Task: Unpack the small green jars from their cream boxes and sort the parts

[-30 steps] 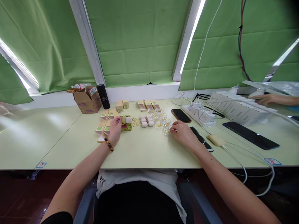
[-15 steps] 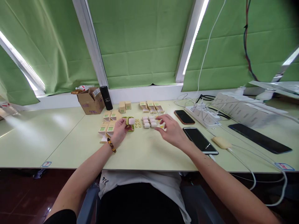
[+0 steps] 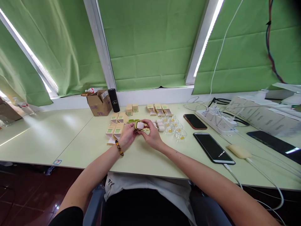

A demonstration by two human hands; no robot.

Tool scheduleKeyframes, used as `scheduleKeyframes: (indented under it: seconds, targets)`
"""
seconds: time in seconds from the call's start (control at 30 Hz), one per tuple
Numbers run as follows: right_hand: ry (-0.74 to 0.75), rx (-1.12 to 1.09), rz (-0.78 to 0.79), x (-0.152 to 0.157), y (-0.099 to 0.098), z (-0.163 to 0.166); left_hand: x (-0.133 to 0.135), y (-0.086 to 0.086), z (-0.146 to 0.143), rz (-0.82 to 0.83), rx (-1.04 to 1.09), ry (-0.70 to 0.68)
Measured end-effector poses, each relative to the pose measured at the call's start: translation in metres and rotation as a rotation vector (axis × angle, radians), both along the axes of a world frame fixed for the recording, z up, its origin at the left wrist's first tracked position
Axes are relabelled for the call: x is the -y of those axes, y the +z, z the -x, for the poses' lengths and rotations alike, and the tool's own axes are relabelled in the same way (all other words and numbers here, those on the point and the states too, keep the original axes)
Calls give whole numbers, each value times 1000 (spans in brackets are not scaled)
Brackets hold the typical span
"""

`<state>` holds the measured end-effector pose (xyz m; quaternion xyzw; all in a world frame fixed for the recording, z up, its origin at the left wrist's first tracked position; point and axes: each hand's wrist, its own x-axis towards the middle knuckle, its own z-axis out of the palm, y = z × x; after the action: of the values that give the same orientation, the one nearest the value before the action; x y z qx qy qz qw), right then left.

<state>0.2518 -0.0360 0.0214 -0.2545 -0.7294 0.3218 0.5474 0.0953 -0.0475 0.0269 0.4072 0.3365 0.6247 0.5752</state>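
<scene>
Both hands meet around a small rounded pale pink block that sits in a green holder. My left hand is closed on the holder's left side. The thumb and fingers of my right hand close on the block's right side. Behind my right hand, several similar pale pink blocks stand in a group, partly hidden. Several clear plastic cups with yellow spots lie to their right. Small yellow pieces near my right fingers are mostly covered.
Small cardboard boxes with green labels stand left of my hands, with more farther back. A cardboard carton and black bottle stand back left. Phones, a power strip and cables lie to the right.
My right hand has moved left from beside the clear cups to the block in my left hand, and its fingers have closed. The view has shifted slightly left.
</scene>
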Motion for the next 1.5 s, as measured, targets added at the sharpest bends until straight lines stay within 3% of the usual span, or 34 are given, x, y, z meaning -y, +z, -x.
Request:
scheduleKeyframes:
  seconds: [0.17, 0.27, 0.4, 0.53, 0.7, 0.93, 1.2, 1.33, 1.5]
  targets:
    - [22, -109, 130, -4, 0, -9, 4, 1, -9, 5, -167, -101]
    - [45, -193, 185, -10, 0, -16, 2, 8, -6, -48, -341, 23]
    - [70, -254, 250, -18, -1, -22, -1, 26, 2, -346, -596, 244]
    - [110, -303, 316, -22, -1, -24, 1, 40, 4, -593, -867, 263]
    - [132, -307, 330, -21, -1, -24, 3, 29, -1, -777, -1008, 289]
    - [141, -267, 265, -16, -8, -18, 2, 5, 4, -793, -927, 224]
    - [35, -224, 61, -4, -9, -18, 2, -5, -3, -514, -571, 246]
    - [-30, -164, -34, 1, -6, -19, 1, -6, -8, -493, -461, 205]
    - [-35, -174, -11, -1, -7, -16, 5, -4, -10, -513, -435, 202]
